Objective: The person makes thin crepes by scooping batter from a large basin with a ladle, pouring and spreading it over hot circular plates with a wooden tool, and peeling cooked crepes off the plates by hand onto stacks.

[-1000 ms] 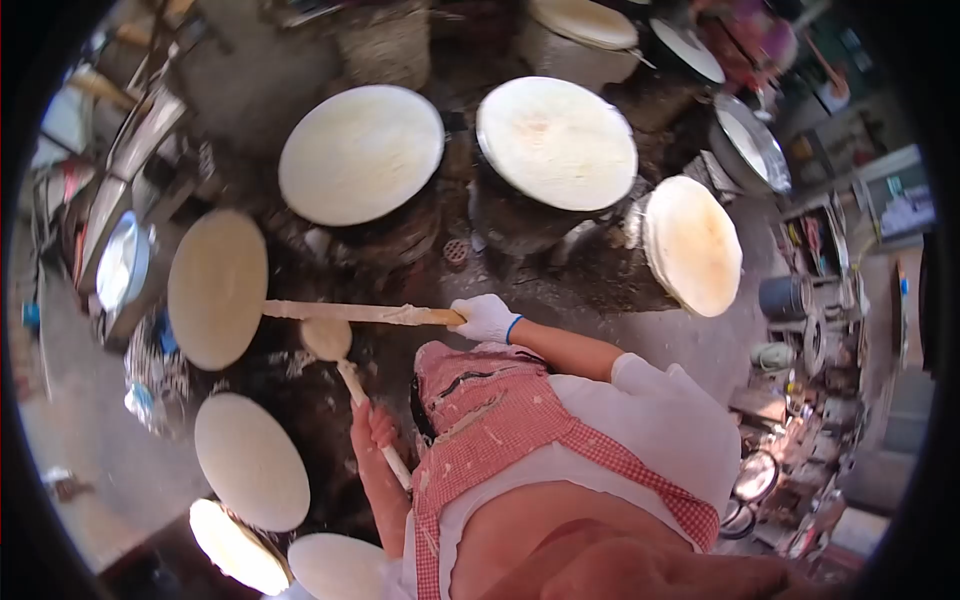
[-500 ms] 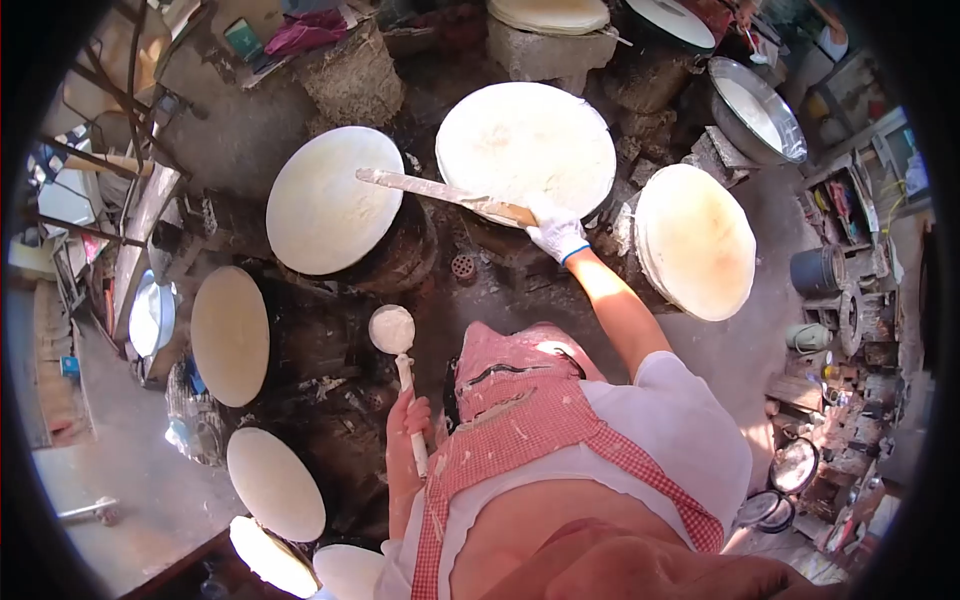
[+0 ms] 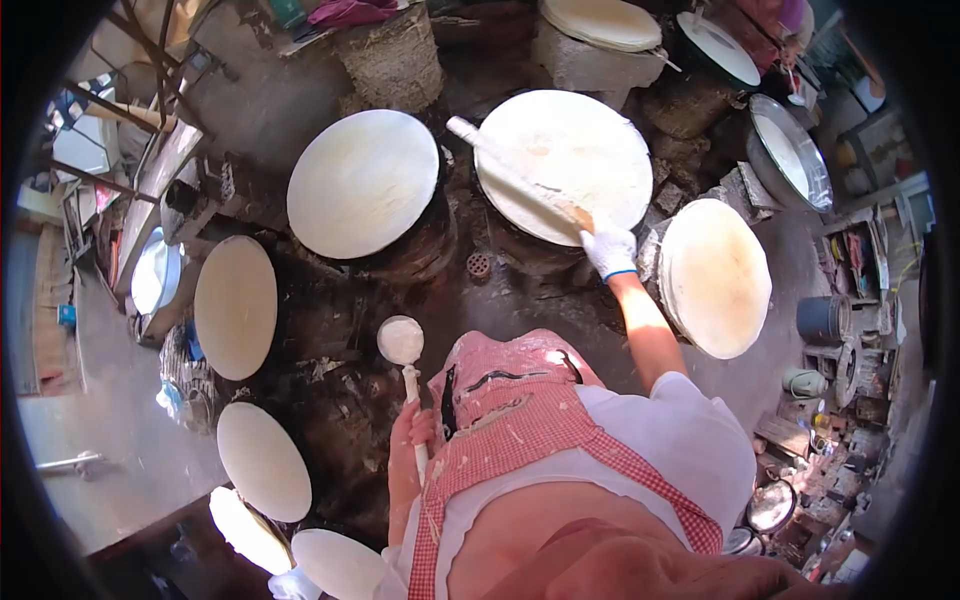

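Note:
My right hand (image 3: 608,250), in a white glove with a blue cuff, is closed on the handle of a long batter-coated wooden spatula (image 3: 512,176). The blade slants across a large round griddle with a pale flatbread (image 3: 590,140) on it; whether it touches the bread I cannot tell. Lower down, my left hand (image 3: 412,430) is wrapped around the handle of a ladle (image 3: 401,340) whose round bowl is coated or filled with whitish batter. Left of the spatula, another griddle bears a thin pale round of batter (image 3: 362,185). A stack of flatbreads (image 3: 715,275) lies right of my right hand.
Several more pale rounds, such as one flatbread (image 3: 236,308), curve down the left side. A metal basin (image 3: 785,150) with white batter stands at upper right. A small perforated block (image 3: 479,265) sits between the griddles and me. Another person is partly visible at top right.
My right hand has swung the spatula off the left griddle, so it now angles across the middle one. My left hand still holds the ladle. The whole view has shifted a little.

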`<move>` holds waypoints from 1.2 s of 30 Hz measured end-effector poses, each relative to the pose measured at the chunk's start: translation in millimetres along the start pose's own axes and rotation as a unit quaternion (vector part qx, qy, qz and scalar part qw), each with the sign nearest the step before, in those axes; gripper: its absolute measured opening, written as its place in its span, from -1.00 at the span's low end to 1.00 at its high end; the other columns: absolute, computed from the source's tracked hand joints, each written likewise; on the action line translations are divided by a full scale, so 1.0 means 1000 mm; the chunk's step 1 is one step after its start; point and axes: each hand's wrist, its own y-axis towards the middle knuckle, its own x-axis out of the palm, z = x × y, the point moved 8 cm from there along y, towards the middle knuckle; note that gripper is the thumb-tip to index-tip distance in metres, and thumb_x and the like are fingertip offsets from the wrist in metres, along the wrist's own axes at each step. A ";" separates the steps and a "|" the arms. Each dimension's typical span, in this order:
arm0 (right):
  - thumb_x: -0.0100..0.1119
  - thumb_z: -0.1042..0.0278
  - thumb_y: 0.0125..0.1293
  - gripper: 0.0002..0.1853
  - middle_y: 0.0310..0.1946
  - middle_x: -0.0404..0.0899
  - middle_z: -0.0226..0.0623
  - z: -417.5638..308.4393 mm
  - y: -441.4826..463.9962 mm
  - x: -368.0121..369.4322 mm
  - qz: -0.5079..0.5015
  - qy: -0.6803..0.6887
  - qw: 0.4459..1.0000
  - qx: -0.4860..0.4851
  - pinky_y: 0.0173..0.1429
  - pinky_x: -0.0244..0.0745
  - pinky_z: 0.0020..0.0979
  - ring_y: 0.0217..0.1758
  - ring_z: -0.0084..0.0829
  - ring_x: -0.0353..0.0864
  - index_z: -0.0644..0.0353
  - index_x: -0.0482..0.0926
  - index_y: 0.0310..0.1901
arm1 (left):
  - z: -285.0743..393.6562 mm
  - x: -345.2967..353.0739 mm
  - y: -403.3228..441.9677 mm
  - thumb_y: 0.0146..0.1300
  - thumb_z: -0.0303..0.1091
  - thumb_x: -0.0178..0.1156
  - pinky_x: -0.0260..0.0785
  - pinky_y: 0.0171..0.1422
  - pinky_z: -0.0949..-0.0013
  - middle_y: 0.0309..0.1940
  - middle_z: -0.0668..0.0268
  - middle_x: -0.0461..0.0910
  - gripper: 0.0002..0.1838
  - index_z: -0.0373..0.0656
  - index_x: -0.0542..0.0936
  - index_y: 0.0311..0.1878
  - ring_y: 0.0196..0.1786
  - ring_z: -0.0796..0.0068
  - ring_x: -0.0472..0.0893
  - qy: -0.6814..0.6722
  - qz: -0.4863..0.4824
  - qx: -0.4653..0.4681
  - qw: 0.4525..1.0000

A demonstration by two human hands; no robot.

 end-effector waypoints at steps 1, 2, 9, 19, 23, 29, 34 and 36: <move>0.22 0.04 0.08 -0.64 -0.42 0.62 -0.07 0.004 0.001 -0.001 0.005 -0.004 1.000 0.018 -0.27 0.51 -0.08 -0.40 -0.03 0.63 0.10 0.53 -0.17 | 0.006 -0.006 -0.004 0.39 -0.19 -0.01 0.00 -0.74 0.58 -0.73 0.44 0.15 -0.67 -0.11 0.26 -0.48 -0.76 0.65 0.13 0.011 0.007 -0.006 1.000; 0.21 0.02 0.07 -0.65 -0.46 0.61 -0.06 -0.005 0.002 -0.001 0.084 -0.007 0.996 0.012 -0.28 0.51 -0.09 -0.41 -0.03 0.62 0.12 0.56 -0.23 | 0.020 -0.005 -0.009 0.38 -0.18 0.00 0.00 -0.75 0.58 -0.73 0.44 0.15 -0.64 -0.10 0.22 -0.52 -0.77 0.66 0.13 0.025 0.012 -0.014 1.000; 0.22 -0.10 0.05 -0.54 -0.42 0.59 0.01 -0.169 0.040 0.041 0.054 0.012 0.998 -0.036 -0.26 0.52 -0.11 -0.37 -0.03 0.62 0.19 0.62 -0.28 | 0.094 0.032 -0.028 0.36 -0.29 0.01 -0.03 -0.79 0.63 -0.74 0.44 0.16 -0.94 0.09 0.33 -0.20 -0.78 0.67 0.13 0.222 0.057 0.055 0.972; 0.13 0.05 0.07 -0.62 -0.35 0.60 0.07 -0.181 0.094 0.025 0.010 0.037 0.999 0.019 -0.21 0.52 -0.06 -0.31 0.04 0.62 0.22 0.63 -0.27 | 0.134 0.062 -0.045 0.37 -0.32 0.00 -0.06 -0.75 0.59 -0.72 0.46 0.14 -0.92 0.09 0.35 -0.29 -0.74 0.69 0.13 0.307 0.093 0.045 0.946; 0.10 0.06 0.02 -0.65 -0.44 0.61 0.02 -0.144 0.113 0.020 0.055 0.018 0.998 0.029 -0.22 0.54 -0.09 -0.36 0.01 0.63 0.18 0.66 -0.35 | 0.138 0.061 -0.043 0.34 -0.34 0.01 -0.02 -0.76 0.63 -0.72 0.46 0.16 -0.87 0.21 0.31 -0.16 -0.76 0.67 0.15 0.275 0.111 0.029 0.955; 0.10 0.07 -0.04 -0.62 -0.38 0.62 0.04 -0.102 0.143 -0.058 0.088 0.002 0.995 0.044 -0.13 0.53 -0.14 -0.27 -0.03 0.64 0.18 0.67 -0.31 | 0.144 0.066 -0.028 0.34 -0.35 0.01 -0.04 -0.78 0.60 -0.74 0.45 0.15 -0.85 0.24 0.31 -0.17 -0.78 0.65 0.14 0.336 0.120 -0.007 0.934; 0.13 0.11 -0.09 -0.65 -0.37 0.64 -0.07 -0.078 0.207 -0.154 0.053 0.041 0.997 0.028 -0.12 0.52 -0.21 -0.28 -0.10 0.64 0.11 0.67 -0.29 | 0.145 0.065 -0.014 0.34 -0.38 0.00 -0.07 -0.80 0.59 -0.76 0.44 0.11 -0.75 0.28 0.26 -0.04 -0.80 0.64 0.11 0.421 0.124 0.013 0.898; 0.18 0.10 -0.14 -0.63 -0.41 0.63 -0.06 -0.048 0.239 -0.178 0.031 0.074 0.996 0.043 -0.18 0.52 -0.26 -0.34 -0.14 0.64 0.16 0.67 -0.31 | 0.143 0.061 -0.004 0.34 -0.38 -0.01 -0.07 -0.79 0.60 -0.76 0.44 0.12 -0.72 0.30 0.24 0.00 -0.80 0.65 0.10 0.434 0.130 0.003 0.891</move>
